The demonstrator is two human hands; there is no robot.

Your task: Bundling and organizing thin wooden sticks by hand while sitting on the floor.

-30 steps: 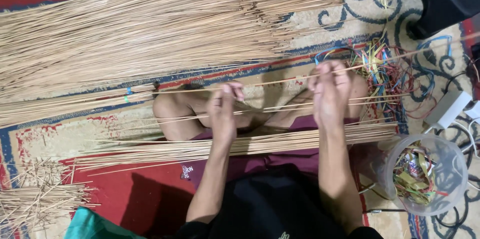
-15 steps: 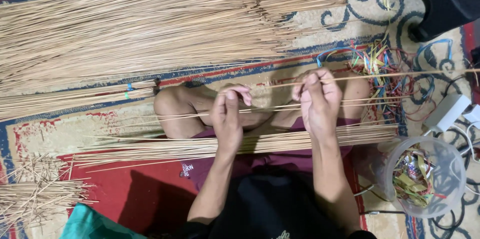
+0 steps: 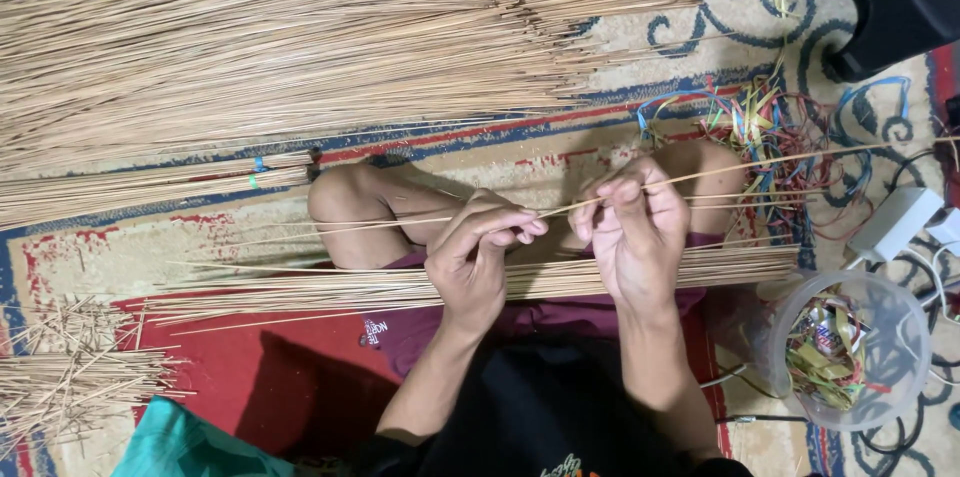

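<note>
- Both hands are closer together now: left hand point(image 3: 478, 249) and right hand point(image 3: 630, 227) pinch one thin stick point(image 3: 760, 165).
- Looks like they've slid inward along it, over the lap bundle point(image 3: 300, 289).

A single thin stick point(image 3: 720, 169) is pinched between the fingertips of the left hand point(image 3: 478, 255) and the right hand point(image 3: 630, 227), held level above the crossed legs. A loose layer of similar sticks point(image 3: 400, 287) is laid across the lap. A large heap of long sticks point(image 3: 300, 37) is spread over the patterned carpet point(image 3: 700, 27) beyond the knees, and a smaller tied bundle point(image 3: 150, 187) is seen beside it. Coloured strips point(image 3: 760, 122) are scattered near the right knee. A clear plastic container point(image 3: 850, 347) with wrappers stands at the right.
</note>
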